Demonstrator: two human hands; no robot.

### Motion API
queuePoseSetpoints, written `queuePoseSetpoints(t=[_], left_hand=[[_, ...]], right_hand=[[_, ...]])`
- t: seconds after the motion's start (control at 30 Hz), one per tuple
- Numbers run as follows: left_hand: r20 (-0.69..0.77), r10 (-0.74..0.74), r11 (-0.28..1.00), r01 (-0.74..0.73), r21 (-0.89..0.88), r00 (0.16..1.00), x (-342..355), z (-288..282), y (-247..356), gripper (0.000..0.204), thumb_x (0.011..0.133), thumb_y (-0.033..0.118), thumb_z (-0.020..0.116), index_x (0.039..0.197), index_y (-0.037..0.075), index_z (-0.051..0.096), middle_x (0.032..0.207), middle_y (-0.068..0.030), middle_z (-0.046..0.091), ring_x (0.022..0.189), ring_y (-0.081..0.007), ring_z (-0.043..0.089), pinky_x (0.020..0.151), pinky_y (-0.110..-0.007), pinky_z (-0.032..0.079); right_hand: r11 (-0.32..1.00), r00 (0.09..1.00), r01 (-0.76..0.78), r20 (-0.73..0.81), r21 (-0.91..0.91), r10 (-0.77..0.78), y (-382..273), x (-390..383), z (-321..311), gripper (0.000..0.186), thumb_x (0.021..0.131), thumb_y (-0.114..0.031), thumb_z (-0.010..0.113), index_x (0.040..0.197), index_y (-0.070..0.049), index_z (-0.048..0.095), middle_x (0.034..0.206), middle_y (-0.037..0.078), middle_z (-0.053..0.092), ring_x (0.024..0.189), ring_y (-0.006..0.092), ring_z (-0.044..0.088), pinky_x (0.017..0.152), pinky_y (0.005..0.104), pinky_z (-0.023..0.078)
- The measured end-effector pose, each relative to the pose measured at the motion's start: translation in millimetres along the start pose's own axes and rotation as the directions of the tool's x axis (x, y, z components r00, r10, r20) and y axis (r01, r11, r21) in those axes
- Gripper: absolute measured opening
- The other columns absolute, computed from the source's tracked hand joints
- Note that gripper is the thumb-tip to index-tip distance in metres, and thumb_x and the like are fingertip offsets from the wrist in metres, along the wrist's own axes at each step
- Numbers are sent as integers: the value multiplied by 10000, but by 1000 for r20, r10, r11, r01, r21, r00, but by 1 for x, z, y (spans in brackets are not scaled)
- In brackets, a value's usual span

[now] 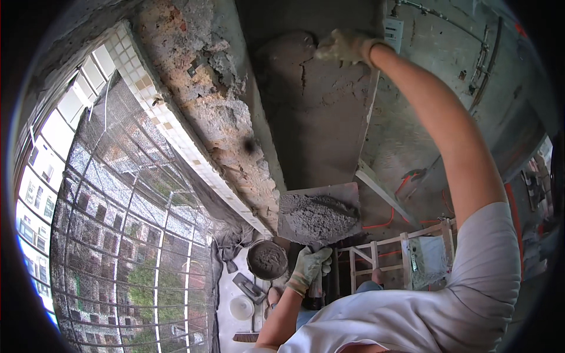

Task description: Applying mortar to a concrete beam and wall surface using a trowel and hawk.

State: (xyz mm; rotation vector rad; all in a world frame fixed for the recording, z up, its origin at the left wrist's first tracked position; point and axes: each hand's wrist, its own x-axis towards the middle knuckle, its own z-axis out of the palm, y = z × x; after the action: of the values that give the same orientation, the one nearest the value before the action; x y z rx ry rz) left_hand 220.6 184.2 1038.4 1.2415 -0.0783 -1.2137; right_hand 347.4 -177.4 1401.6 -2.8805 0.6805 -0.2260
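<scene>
My left hand [312,267], in a pale work glove, is closed at the near edge of a plasterer's hawk [349,193]. A heap of wet grey mortar [321,216] lies on that board. My right hand [343,48], also gloved, is raised far ahead against the wall with its fingers curled; whatever it grips is hard to make out against the dark surface. Damp, dark mortar [318,112] covers the wall strip beside it, with cracks and ridges showing. Below and left of the hawk stands a round bucket [250,263] of mortar.
A plastering float [248,287], a white bucket [231,307] and a broom [246,337] are at lower left. Rough broken masonry [206,117] and a meshed, barred window [135,235] run along the left. At right are a wooden frame [406,262], an orange hose [382,225] and wall pipes [441,19].
</scene>
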Motion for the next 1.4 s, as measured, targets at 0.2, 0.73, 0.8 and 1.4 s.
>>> queuePoseSetpoints(t=[0.2,0.73,0.8,1.4], left_hand=[[-34,-1,1000,1,2,999,-8,-19,-9,128,877,178,714,870,93,618,675,-32,611,476,-136,552,424,-267,421],[-20,-29,997,27,-76,999,1,-31,-13,123,873,171,712,903,95,619,660,-25,599,467,-135,541,421,-265,419],[-43,-6,997,3,-72,999,-2,-31,-12,114,870,151,711,903,93,619,663,-29,597,466,-137,533,421,-266,416],[-161,-16,999,9,-42,987,-16,-40,-6,84,856,108,697,893,80,626,676,-27,584,524,-135,548,457,-265,441]], right_hand=[[993,953,113,-279,-22,-114,48,-36,2,513,889,-533,601,1143,-99,701,909,107,743,828,248,721,754,405,571],[995,993,-89,-84,-50,85,-36,-30,-17,392,854,-429,640,1080,-111,680,963,77,739,954,305,691,945,468,492],[983,981,157,-133,100,-143,-19,-48,-7,510,936,-507,567,1245,-109,642,892,110,709,718,226,685,663,403,572],[961,887,251,-425,115,-181,59,-51,135,458,930,-482,576,1190,-118,669,966,185,706,901,364,685,771,403,547]])
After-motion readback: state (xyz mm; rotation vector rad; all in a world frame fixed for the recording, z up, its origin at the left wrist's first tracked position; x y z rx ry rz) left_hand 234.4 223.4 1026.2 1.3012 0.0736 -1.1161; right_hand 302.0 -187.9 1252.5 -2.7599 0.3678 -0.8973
